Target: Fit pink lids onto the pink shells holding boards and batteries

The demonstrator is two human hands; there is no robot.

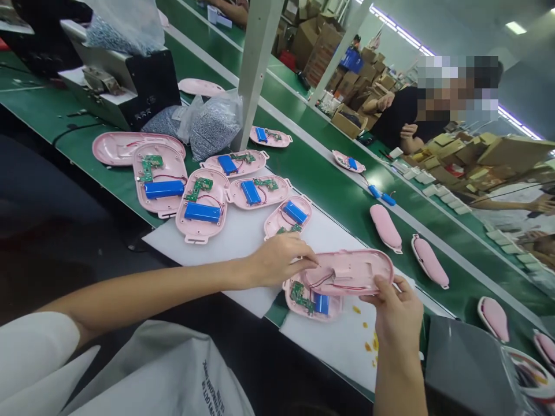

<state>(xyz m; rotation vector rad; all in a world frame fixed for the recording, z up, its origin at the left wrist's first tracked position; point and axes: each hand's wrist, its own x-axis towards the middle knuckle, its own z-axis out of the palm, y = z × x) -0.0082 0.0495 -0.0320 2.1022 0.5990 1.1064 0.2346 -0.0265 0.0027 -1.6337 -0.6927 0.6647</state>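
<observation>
While gripping pink shell (349, 271) at both ends: left hand (277, 260), right hand (396, 312) | over open half with battery (310, 300), near desk (243, 237) front edge | more open halves (202, 205) toward far-left corner.

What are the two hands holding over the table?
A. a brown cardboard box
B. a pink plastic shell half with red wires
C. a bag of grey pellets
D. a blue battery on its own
B: the left hand and right hand grip the pink oval plastic shell half, red wires showing inside it.
</observation>
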